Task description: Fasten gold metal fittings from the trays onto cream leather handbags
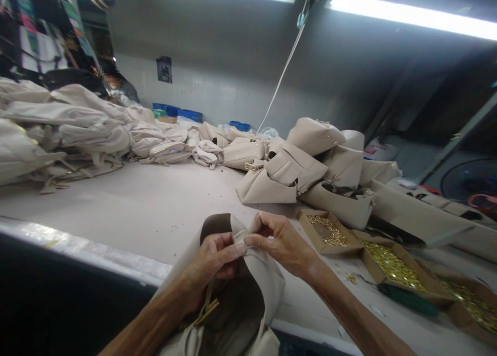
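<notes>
A person sits at a long pale work table (116, 221), with both bare hands raised close together just over its near edge. The left hand (212, 263) and the right hand (279, 242) each pinch a narrow beige tab (241, 236) at the top edge of a beige handbag (267, 278), with the thumbs and curled fingers pressed on it from either side. The bag hangs open in front of the person, partly past the table edge, showing a dark brown lining (233, 314). A gold metal clasp (204, 311) dangles below the left hand.

To the right, three cardboard boxes (330, 250) sit in a row on the table, filled with small gold metal parts (392, 265). A few of these parts lie loose beside them, near a tool with a green handle (407, 300). Beyond the hands, more beige handbags (279, 169) lie stacked on the right, and a long heap of soft beige bags (66, 123) stretches along the left. Blue containers (176, 113) stand against the far wall, and another person (120, 87) sits at the far left corner.
</notes>
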A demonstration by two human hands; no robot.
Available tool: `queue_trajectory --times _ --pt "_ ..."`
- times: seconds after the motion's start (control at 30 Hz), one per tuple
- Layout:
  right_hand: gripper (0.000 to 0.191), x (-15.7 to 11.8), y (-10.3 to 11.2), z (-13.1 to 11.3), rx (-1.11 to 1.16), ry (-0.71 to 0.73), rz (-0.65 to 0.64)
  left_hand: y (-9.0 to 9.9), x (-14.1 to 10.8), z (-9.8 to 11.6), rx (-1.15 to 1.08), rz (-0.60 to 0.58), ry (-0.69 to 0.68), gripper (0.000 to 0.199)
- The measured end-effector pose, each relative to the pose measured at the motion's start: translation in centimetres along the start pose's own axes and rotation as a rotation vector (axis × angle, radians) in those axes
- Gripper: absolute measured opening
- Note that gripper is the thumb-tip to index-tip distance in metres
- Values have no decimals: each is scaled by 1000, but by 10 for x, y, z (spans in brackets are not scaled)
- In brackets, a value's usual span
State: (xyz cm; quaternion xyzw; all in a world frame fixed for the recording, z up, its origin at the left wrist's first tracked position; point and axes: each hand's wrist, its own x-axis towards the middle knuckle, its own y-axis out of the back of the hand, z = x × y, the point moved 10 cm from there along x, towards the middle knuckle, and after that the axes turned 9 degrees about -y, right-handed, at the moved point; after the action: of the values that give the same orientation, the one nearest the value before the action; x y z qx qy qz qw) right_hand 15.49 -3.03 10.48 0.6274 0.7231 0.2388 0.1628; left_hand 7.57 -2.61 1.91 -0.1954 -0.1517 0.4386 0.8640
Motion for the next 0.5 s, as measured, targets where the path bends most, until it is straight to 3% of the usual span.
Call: queue_trajectory --times 0.1,0.17,0.3,0.37,0.5 --pt "13 -2 -2 -5 55 61 12 1 2 2 6 13 -33 50" --pt "19 -4 1 -4 60 84 100 2 4 0 11 3 -47 51" --pt "31 -7 4 14 141 2 253 7 6 -4 24 11 -55 53" --pt "32 -7 3 20 145 -27 254 10 5 -4 33 16 -53 51" --pt "28 -9 5 8 89 71 162 9 4 -4 40 -13 -18 50"
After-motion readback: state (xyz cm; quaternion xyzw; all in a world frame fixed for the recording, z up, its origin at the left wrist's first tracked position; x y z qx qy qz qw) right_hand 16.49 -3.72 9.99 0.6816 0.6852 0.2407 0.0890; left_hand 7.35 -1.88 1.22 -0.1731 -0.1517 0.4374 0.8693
